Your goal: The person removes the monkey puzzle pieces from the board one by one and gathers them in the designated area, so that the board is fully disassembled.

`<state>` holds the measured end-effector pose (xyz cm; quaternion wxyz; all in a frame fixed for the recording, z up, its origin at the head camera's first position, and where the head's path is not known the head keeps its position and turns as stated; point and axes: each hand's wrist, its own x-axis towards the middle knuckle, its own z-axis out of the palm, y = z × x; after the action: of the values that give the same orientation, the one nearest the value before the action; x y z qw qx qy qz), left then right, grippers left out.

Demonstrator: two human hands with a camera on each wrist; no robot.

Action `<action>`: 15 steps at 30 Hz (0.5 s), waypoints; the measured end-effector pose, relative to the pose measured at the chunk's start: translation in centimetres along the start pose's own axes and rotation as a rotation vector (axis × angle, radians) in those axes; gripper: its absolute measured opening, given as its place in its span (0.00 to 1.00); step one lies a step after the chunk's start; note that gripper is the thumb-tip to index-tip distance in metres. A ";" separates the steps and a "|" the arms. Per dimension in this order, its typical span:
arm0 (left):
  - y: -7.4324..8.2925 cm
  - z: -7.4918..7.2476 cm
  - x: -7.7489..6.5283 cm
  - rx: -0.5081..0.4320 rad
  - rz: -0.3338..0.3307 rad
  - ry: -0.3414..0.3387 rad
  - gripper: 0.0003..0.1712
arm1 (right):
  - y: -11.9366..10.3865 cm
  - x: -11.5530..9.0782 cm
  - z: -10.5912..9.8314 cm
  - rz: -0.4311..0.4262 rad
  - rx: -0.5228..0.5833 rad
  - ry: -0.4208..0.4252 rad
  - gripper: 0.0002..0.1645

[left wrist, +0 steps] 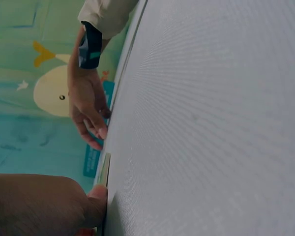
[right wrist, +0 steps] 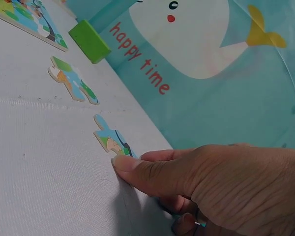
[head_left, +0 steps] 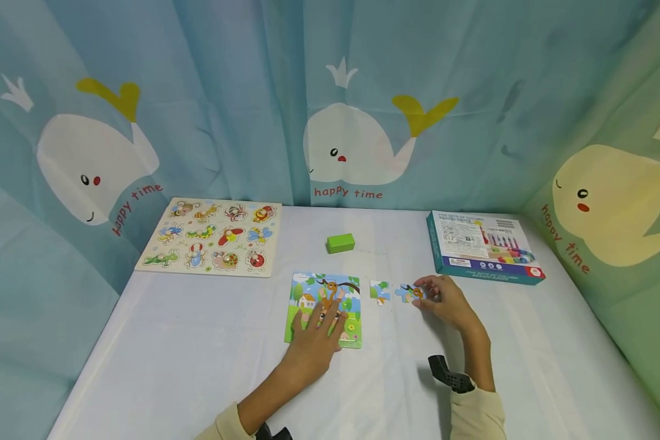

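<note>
A picture jigsaw board [head_left: 353,327] with a monkey, a house and trees lies on the white table. My left hand [head_left: 315,345] rests on it with fingers spread, covering part of the picture. Off the board's right side, my right hand [head_left: 447,299] pinches a jigsaw piece [head_left: 404,293] between thumb and fingers at its right edge. The right wrist view shows this piece [right wrist: 108,135] low over the cloth, with blue, a dark branch and a tan patch on it. Between it and the board lies another loose jigsaw piece [head_left: 379,290].
Behind the board sits a green block [head_left: 340,244]. An insect puzzle board [head_left: 214,237] lies at the back left, and a flat teal-edged box [head_left: 486,247] at the back right. A whale-print curtain [head_left: 242,122] hangs along the table's far edge and sides.
</note>
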<state>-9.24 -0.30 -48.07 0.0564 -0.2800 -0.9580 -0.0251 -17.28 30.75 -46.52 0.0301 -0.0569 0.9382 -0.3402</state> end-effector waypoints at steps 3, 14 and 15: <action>0.0 0.1 0.0 -0.003 -0.004 -0.007 0.34 | -0.1 0.0 0.0 0.003 -0.004 0.000 0.20; 0.0 0.0 0.0 -0.014 -0.005 -0.013 0.34 | 0.0 -0.1 0.0 -0.013 -0.016 0.000 0.20; 0.0 -0.1 -0.1 -0.014 -0.005 -0.015 0.34 | 0.0 -0.1 0.0 -0.011 -0.017 0.002 0.20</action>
<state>-9.19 -0.33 -48.02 0.0471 -0.2780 -0.9589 -0.0300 -17.22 30.79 -46.50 0.0270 -0.0621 0.9407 -0.3324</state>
